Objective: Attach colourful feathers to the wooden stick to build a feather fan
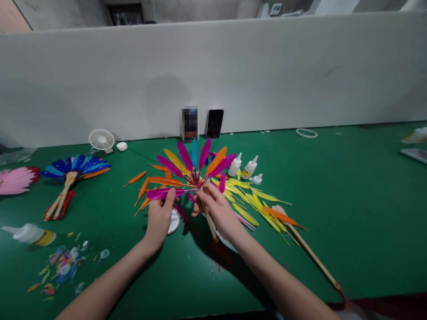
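A fan of magenta, orange, yellow and blue feathers (pixel 184 154) spreads upward from a wooden handle (pixel 210 222) with a red tassel. My right hand (pixel 215 206) is closed round the top of that handle, at the base of the feathers. To its left, my left hand (pixel 160 218) pinches a magenta feather (pixel 158 194), whose quill points right to the fan's base. Loose orange feathers (pixel 142 191) lie left of the fan. Yellow feathers (pixel 248 200) are heaped to its right. Behind my left hand a small white dish (pixel 174 221) is partly hidden.
Glue bottles (pixel 249 168) stand right of the fan; another bottle (pixel 33 234) lies at the left near colourful scraps (pixel 63 262). A blue feather fan (pixel 75 166) lies left. A second wooden stick (pixel 313 255) lies right. A phone (pixel 214 123) leans on the white partition (pixel 267 80).
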Demonstrator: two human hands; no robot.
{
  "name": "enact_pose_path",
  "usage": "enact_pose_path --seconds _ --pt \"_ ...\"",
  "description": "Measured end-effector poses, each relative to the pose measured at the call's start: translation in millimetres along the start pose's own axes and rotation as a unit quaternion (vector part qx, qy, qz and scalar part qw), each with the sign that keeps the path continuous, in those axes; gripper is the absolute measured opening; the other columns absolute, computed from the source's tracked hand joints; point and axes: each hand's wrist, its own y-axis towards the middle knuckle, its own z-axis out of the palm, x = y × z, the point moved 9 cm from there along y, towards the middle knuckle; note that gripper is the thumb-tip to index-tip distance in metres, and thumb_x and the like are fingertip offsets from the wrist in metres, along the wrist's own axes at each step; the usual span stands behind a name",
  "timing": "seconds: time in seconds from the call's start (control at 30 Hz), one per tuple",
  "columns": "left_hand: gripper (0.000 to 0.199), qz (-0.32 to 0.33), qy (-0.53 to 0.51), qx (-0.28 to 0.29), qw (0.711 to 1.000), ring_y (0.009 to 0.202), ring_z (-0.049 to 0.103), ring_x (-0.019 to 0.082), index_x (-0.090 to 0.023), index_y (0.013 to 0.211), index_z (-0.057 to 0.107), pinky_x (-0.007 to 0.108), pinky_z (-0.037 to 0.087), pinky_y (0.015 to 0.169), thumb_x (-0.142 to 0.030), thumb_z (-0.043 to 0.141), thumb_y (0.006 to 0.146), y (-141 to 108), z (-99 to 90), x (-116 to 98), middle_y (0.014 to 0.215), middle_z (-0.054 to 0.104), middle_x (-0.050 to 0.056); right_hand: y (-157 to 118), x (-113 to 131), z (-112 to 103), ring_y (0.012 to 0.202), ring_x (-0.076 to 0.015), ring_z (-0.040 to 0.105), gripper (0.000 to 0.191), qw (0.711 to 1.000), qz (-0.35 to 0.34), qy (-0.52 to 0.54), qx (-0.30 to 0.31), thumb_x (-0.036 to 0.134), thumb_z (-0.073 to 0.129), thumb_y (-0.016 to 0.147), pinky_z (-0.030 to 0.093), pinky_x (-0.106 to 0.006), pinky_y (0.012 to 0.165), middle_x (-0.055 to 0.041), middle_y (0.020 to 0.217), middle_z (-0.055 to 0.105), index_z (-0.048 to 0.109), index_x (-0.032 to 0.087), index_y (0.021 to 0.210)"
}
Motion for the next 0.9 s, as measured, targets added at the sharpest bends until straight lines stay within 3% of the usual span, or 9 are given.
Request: enact_pose_path --seconds 0.6,0.9 --pt "0.033 0.011 -0.003 0.006 1.000 0.053 0.048 0.012 -0.019 0.049 0.048 0.024 0.037 0.053 -0.044 0.060 0.067 -0.1 1.1 -1.0 0.046 0.047 -0.004 -1.3 1.9 0.0 0.043 -0.0089 0.047 0.021 0.999 -0.019 -0.033 0.005 0.037 0.054 0.073 0.043 -0.024 0.045 0.0085 0.053 0.045 0.040 0.023 0.067" --pt "0.033 0.024 0.009 0.011 1.000 0.055 0.050 0.013 -0.019 0.046 0.046 0.024 0.038 0.054 -0.041 0.059 0.067 0.4 2.5 -4.5 0.046 0.047 -0.003 -1.3 0.5 -1.4 0.041 -0.0066 0.047 0.020 1.000 -0.002 -0.028 -0.009 0.037 0.054 0.071 0.037 -0.021 0.039 0.0076 0.060 0.051 0.042 0.021 0.068"
